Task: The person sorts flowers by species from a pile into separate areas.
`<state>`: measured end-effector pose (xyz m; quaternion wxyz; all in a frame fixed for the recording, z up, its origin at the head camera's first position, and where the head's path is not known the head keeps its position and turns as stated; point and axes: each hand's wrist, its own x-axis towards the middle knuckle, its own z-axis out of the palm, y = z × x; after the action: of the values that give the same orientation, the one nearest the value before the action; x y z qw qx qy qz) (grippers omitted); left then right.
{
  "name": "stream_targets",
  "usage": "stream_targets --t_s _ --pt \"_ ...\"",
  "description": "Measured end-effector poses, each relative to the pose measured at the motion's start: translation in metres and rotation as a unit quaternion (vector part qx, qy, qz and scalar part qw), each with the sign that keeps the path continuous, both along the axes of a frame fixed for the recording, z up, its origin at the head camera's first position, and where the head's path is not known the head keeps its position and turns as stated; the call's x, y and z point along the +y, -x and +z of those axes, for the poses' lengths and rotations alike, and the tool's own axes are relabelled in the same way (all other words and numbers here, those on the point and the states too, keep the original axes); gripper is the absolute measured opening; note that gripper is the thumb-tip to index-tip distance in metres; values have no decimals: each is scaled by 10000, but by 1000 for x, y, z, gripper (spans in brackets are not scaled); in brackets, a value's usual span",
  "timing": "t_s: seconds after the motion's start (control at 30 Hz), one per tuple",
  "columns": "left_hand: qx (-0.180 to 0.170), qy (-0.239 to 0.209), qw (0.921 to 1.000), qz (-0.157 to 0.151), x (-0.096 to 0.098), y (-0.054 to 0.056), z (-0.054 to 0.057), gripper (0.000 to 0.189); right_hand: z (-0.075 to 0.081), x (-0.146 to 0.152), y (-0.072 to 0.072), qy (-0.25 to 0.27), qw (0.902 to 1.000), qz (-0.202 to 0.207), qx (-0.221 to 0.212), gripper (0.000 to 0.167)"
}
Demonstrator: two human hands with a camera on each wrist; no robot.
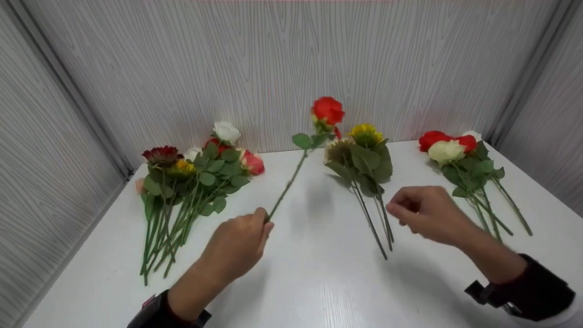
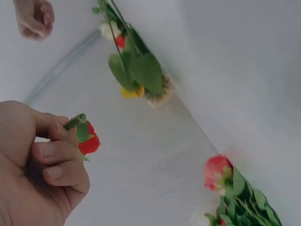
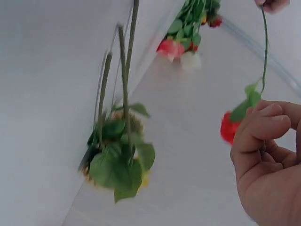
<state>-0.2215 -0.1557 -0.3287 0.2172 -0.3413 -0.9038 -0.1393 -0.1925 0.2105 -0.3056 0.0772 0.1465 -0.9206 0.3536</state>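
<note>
Near the bottom of its stem, a red rose (image 1: 328, 110) is gripped by my left hand (image 1: 237, 246). It is held up at a slant above the table, bloom toward the back wall. In the left wrist view the cut stem end (image 2: 81, 117) sticks out between thumb and fingers. My right hand (image 1: 428, 214) hangs in the air with loosely curled fingers and holds nothing. It is right beside the stems of a small middle group of sunflowers (image 1: 365, 135), one yellow and at least one pale, which lie on the table.
A large bunch on the left holds a dark red flower (image 1: 161, 156), a white rose (image 1: 226, 132), a pink rose (image 1: 252, 162) and others. On the right lie red roses and a cream rose (image 1: 446, 151). Grained panels (image 1: 273, 68) wall the white table (image 1: 309, 282) at back and sides.
</note>
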Motion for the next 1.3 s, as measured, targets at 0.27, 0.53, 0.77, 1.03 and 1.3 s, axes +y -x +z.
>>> stream_targets --t_s 0.27,0.53,0.77,1.03,1.3 --pt "45 252 9887 -1480 42 -51 -7 18 -17 -56 -37 1289 9603 2284 -951 32" --pt "296 151 9766 -2126 58 -67 -18 18 -29 -73 -53 2580 9067 3226 -849 24" --pt "323 370 9810 -1878 52 -63 -13 26 -26 -70 -51 2206 9284 2950 -492 20" --pt "728 400 9931 -829 29 -23 -5 32 -18 -62 -50 1959 9525 2310 -320 14" --pt "-204 285 9958 843 -18 31 -2 28 -14 -59 -44 1501 9763 1515 -378 18"
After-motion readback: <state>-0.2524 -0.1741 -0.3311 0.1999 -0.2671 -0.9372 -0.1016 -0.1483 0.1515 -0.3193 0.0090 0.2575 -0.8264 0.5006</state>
